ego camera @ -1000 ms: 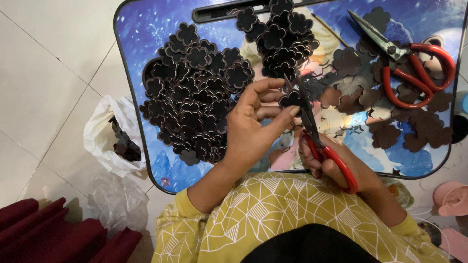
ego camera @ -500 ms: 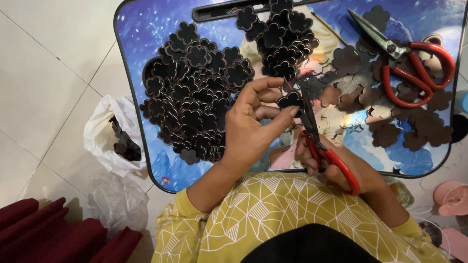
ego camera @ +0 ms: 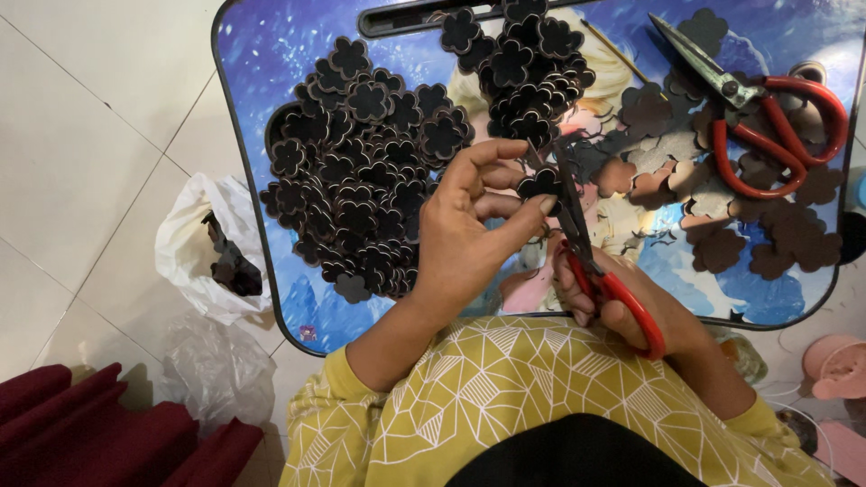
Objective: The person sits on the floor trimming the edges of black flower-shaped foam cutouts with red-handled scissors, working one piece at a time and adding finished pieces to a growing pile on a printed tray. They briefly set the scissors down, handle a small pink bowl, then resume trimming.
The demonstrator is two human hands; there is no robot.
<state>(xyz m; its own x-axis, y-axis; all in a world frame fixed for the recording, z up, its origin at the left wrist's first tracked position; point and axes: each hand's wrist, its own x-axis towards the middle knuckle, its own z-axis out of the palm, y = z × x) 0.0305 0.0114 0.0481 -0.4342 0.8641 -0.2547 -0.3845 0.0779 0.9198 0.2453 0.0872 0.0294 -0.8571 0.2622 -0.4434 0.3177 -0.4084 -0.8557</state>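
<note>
Looking down through the head camera, I see my left hand (ego camera: 469,243) pinching a small dark flower-shaped cutout (ego camera: 539,183) between thumb and fingertips, fingers curled closed around it, just above the bench (ego camera: 262,54). My right hand (ego camera: 631,307) is wrapped shut around the red handles of a pair of scissors (ego camera: 586,243), whose dark blades point up and meet the cutout's right edge. The cutout sits near the middle of the bench, between two heaps. A big pile of finished flower pieces (ego camera: 361,171) lies to the left of it, and a smaller pile (ego camera: 528,54) lies behind it. A second pair of red-handled scissors (ego camera: 767,117) rests at the far right among brown flat scraps (ego camera: 722,243). On the tiled floor to the left sits a white plastic bag (ego camera: 203,243) holding dark offcuts.
</note>
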